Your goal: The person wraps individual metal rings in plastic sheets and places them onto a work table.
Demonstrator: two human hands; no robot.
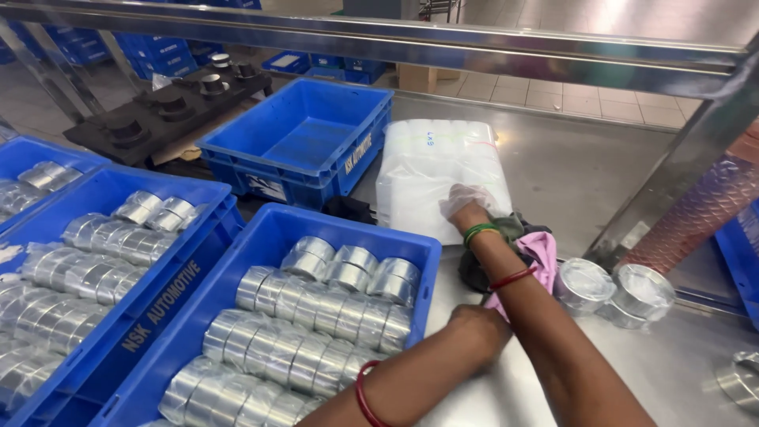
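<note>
My right hand [462, 202], in a thin clear glove, reaches forward onto a stack of clear plastic bags [431, 162] lying on the steel table [569, 170]; its fingers curl on the top bag. My left hand [477, 326] crosses under the right forearm and rests curled beside the near blue crate [273, 237]. Its fingers are partly hidden, close to a pink cloth [541, 251]. That crate holds rows of shiny metal rings wrapped in plastic [316, 316].
Two wrapped rings [613, 291] sit on the table to the right. Another crate of rings [103, 245] stands at left, an empty blue crate [304, 134] behind. A steel frame post [672, 170] rises at right, and black moulded trays [170, 107] lie at the far left.
</note>
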